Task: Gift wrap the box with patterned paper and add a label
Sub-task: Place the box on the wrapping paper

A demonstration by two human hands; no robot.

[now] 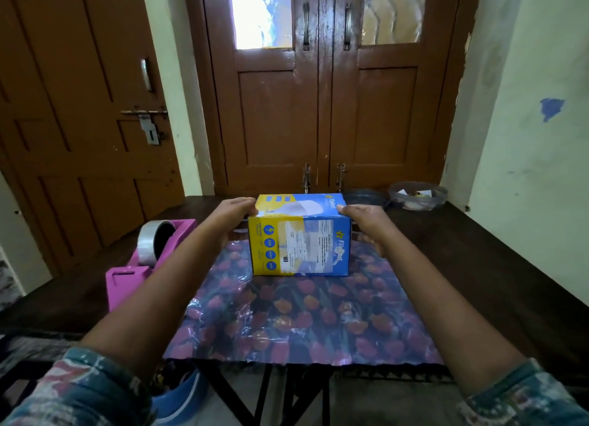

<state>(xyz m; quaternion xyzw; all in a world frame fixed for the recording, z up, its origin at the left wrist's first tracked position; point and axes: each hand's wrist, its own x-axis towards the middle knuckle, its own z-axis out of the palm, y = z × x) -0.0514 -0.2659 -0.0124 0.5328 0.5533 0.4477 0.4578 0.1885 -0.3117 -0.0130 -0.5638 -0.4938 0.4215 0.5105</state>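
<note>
Layout on the bench [462, 259]. The wrapping paper [302, 323] lies flat at the centre, its near edge overhanging the bench's near edge. The box [299, 247] stands on the far part of the paper. The left grip [232, 215] holds the box's left side and the right grip [366, 224] its right side. Left of the paper sits a tape dispenser [127, 282] with a tape roll [153, 240] mounted in it. Two containers [417, 196] stand side by side at the far right, behind the box. A double door [318, 106] stands behind the bench.

Blue-and-yellow box [301, 221], "Flipkart" on top, "Fli…" on front, shipping label [298, 250] print too small to read
</note>
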